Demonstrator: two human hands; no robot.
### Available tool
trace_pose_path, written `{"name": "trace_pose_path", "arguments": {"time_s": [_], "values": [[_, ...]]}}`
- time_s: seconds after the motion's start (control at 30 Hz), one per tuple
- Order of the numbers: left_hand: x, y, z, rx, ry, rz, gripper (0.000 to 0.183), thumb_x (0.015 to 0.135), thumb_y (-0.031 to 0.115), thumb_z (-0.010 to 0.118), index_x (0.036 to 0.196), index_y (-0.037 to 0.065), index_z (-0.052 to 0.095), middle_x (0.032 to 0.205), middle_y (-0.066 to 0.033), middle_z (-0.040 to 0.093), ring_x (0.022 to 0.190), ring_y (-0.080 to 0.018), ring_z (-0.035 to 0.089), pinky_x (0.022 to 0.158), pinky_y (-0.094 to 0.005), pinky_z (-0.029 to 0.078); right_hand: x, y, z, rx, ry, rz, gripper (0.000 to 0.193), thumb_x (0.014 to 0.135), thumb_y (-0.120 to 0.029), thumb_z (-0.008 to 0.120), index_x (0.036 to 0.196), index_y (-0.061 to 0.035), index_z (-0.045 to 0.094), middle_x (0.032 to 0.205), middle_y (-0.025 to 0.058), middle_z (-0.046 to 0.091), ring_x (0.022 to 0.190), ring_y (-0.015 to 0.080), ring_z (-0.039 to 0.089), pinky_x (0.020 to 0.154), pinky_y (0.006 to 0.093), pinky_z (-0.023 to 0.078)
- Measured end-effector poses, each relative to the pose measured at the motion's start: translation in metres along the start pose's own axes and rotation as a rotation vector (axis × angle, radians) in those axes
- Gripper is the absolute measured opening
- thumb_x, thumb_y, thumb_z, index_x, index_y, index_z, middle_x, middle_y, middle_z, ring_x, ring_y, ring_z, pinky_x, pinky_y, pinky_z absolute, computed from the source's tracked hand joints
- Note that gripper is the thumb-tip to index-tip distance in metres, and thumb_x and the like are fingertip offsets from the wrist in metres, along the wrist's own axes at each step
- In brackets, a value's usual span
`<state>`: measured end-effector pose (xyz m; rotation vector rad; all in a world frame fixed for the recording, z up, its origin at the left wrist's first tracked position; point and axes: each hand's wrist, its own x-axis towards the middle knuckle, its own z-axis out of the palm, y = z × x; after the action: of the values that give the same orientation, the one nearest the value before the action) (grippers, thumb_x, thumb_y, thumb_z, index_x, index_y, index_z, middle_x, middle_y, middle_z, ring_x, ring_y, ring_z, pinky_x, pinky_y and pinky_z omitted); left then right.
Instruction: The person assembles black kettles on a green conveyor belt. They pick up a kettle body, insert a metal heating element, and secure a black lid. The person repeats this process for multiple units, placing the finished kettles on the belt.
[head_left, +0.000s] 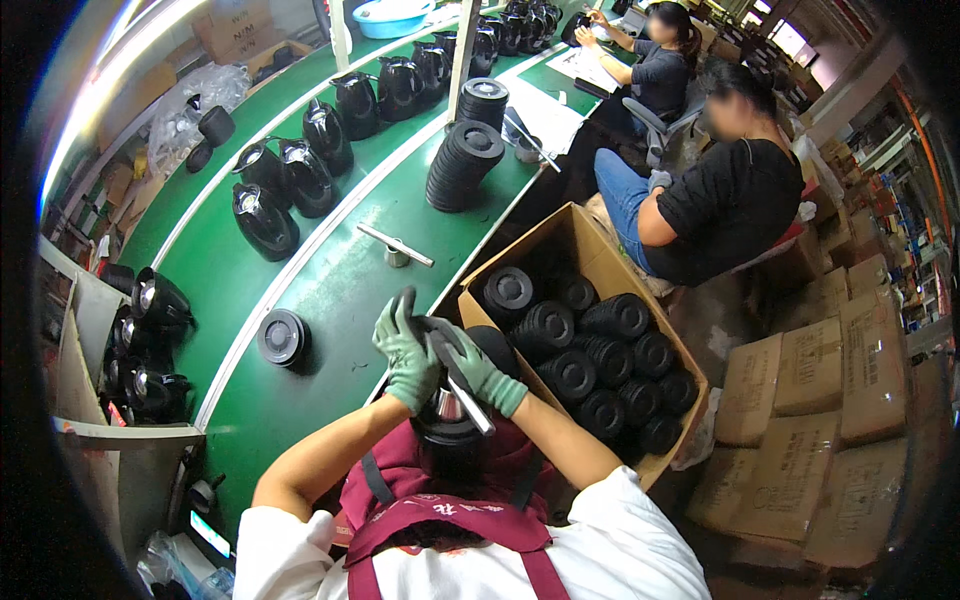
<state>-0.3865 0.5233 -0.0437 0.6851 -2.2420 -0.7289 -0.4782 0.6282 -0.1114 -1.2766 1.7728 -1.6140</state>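
Observation:
Both my hands wear green gloves with darker palms. My left hand is raised at the upper end of a metal bar, its fingers stretched upward. My right hand is closed around that bar, which looks like the crosspiece of a T-handle wrench; its fingertips are partly hidden. Below the bar, a shiny metal cylinder stands over a dark round part at my lap. On the green table, a second T-handle wrench and a black round disc-shaped part lie ahead of my left hand.
A cardboard box of stacked black round parts stands at my right. Black jugs line the green table, with stacked black discs nearer its edge. Two people sit beyond the box. Cartons are piled far right.

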Motion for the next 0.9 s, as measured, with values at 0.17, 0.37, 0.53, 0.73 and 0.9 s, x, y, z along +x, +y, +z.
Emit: {"name": "trace_pose_path", "arguments": {"time_s": [0.17,0.37,0.53,0.73,0.9], "values": [[-0.02,-0.004,-0.071,0.221,-0.795,-0.365,0.06,0.094,0.044,0.066,0.141,0.007,0.055,0.133,-0.0208,0.057,0.122,-0.0395,0.055,0.099,-0.0483,0.045,0.02,0.016,0.001,-0.514,-0.19,-0.375,0.027,0.094,-0.019,0.064,0.119,-0.0098,0.066,0.114,0.0122,0.065,0.108,0.0353,0.062,0.094,0.0442,0.05],[0.04,0.034,-0.077,-0.364,-1.448,-1.051,0.032,0.094,0.044,0.07,0.11,0.017,0.071,0.096,-0.0002,0.071,0.088,-0.0112,0.069,0.075,-0.0319,0.056,0.061,-0.018,0.036,-0.506,-0.414,0.333,0.047,0.098,-0.049,0.052,0.122,-0.0101,0.066,0.122,0.0202,0.067,0.114,0.0399,0.063,0.096,0.047,0.05],[0.042,0.03,-0.047,0.047,-1.29,-0.909,0.038,0.087,0.042,0.072,0.11,0.013,0.071,0.1,-0.0062,0.072,0.093,-0.0174,0.069,0.08,-0.0348,0.056,0.062,-0.017,0.056,-0.606,-0.543,0.206,0.057,0.099,-0.055,0.044,0.128,-0.011,0.067,0.131,0.0202,0.065,0.12,0.0417,0.062,0.103,0.0486,0.048],[0.032,0.023,-0.028,0.424,-1.163,-0.748,0.046,0.079,0.04,0.075,0.111,0.008,0.069,0.105,-0.0135,0.072,0.1,-0.0248,0.07,0.085,-0.0382,0.056,0.064,0.031,0.07,-0.495,-0.667,0.213,0.048,0.097,-0.043,0.057,0.133,-0.0123,0.06,0.126,0.0211,0.064,0.116,0.0385,0.063,0.098,0.0439,0.052],[0.031,0.024,-0.038,0.538,-1.183,-0.649,0.053,0.072,0.039,0.077,0.111,0.004,0.069,0.109,-0.0195,0.073,0.105,-0.031,0.071,0.09,-0.041,0.056,0.046,0.086,0.083,-0.085,-0.272,0.298,0.054,0.099,-0.055,0.054,0.116,-0.006,0.069,0.105,0.0259,0.07,0.098,0.043,0.069,0.084,0.0503,0.055]]}}
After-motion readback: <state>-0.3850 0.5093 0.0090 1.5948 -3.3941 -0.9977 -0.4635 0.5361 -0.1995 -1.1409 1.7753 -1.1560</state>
